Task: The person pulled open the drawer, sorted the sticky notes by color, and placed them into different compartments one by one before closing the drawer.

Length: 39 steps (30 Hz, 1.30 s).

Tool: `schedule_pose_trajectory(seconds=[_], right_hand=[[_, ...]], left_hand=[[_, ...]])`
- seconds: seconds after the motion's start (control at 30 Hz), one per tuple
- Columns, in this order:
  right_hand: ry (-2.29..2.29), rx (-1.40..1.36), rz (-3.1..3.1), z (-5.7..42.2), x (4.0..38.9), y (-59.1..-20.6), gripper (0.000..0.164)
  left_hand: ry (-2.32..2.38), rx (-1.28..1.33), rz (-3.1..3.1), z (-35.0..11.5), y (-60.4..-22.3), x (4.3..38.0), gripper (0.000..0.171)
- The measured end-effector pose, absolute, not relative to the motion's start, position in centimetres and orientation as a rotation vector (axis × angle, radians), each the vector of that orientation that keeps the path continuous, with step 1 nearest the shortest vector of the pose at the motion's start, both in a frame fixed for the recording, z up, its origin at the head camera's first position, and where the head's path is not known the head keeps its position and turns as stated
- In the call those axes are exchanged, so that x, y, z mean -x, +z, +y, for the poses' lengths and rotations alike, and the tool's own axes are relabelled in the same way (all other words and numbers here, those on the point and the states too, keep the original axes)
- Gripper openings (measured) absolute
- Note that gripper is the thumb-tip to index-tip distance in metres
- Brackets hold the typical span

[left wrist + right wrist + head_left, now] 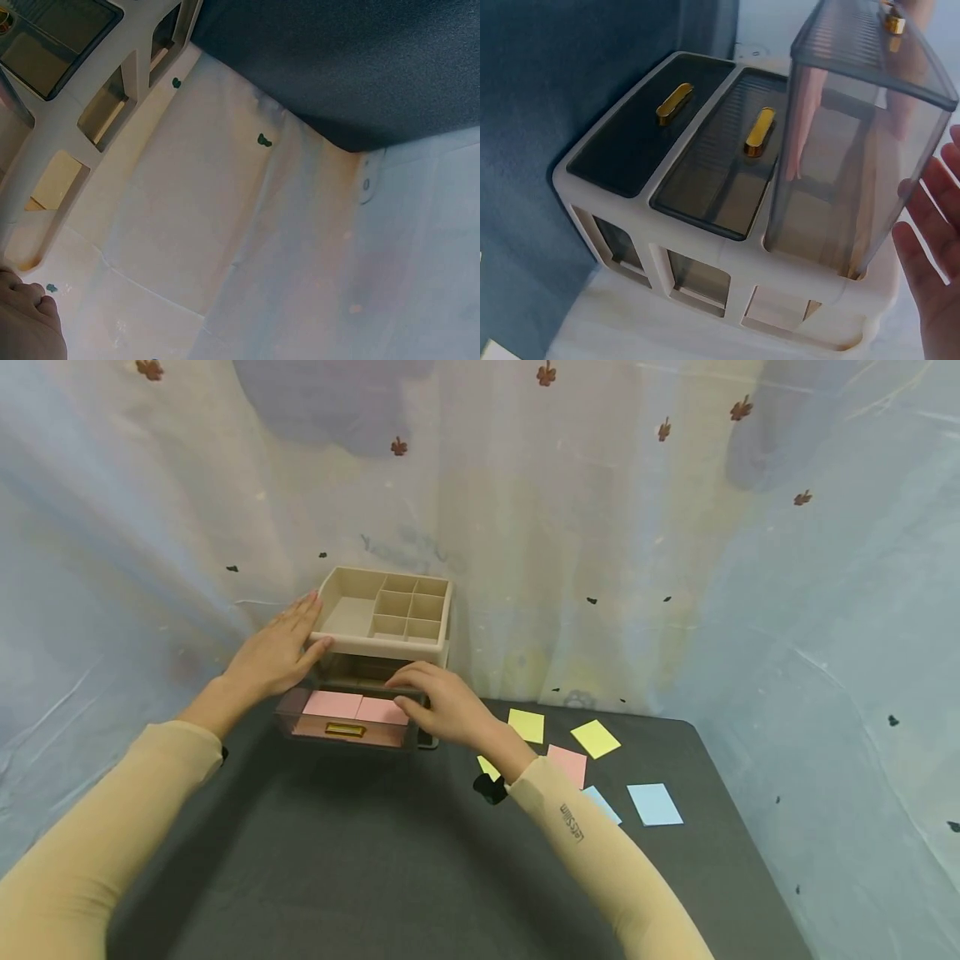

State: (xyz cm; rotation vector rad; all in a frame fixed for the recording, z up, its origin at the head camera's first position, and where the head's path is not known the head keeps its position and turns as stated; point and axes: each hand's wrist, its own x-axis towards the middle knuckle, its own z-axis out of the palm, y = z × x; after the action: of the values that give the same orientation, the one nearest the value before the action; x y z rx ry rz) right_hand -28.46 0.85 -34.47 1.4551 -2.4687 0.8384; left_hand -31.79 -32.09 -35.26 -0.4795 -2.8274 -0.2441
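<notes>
A beige desk organizer (378,647) with a compartmented top tray stands against the curtain. Its top drawer (382,737), smoky and see-through with a gold handle (345,729), is pulled out and holds pink sticky notes (332,703). My left hand (273,647) rests on the organizer's upper left side, fingers extended along the tray's edge. Over the drawer's right side is my right hand (446,706), its fingers loosely bent. In the right wrist view the right hand (937,217) has its fingertips right at the drawer's side edge, not wrapped around it.
Loose sticky notes lie on the dark table (360,860) to the right: yellow (596,739), pink (567,766) and blue (655,805). Two lower drawers, including a middle one (727,165), are closed. A patterned curtain (510,527) hangs close behind the table.
</notes>
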Motion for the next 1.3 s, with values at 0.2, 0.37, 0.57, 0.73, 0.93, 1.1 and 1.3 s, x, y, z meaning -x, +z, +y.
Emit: schedule_pose_trajectory(seconds=[0.2, 0.37, 0.57, 0.73, 0.93, 1.1, 1.3], right_hand=[[1.010, -1.407, -2.324, 2.0, 27.8, -35.3, 0.025], [1.116, -1.336, -2.262, 3.1, 27.3, -36.1, 0.025], [1.204, -1.278, -2.225, 4.6, 26.8, -37.3, 0.025], [1.270, -1.198, -2.235, 5.9, 26.5, -38.4, 0.025], [1.280, -1.108, -2.279, 7.9, 26.4, -40.0, 0.024], [1.306, -1.051, -2.309, 10.1, 26.7, -41.5, 0.025], [1.344, -0.935, -2.358, 12.7, 27.1, -42.9, 0.026]], left_hand=[[-0.252, 0.482, -2.828, -31.9, -35.2, 31.7, 0.079], [-0.249, 0.482, -2.833, -31.9, -35.1, 31.6, 0.079], [-0.261, 0.475, -2.838, -32.1, -35.2, 31.5, 0.080], [-0.262, 0.483, -2.826, -32.0, -35.1, 31.4, 0.080], [-0.268, 0.482, -2.833, -31.9, -35.1, 31.2, 0.080], [-0.277, 0.485, -2.835, -31.8, -35.1, 31.1, 0.080], [-0.272, 0.481, -2.831, -31.9, -35.1, 31.2, 0.080]])
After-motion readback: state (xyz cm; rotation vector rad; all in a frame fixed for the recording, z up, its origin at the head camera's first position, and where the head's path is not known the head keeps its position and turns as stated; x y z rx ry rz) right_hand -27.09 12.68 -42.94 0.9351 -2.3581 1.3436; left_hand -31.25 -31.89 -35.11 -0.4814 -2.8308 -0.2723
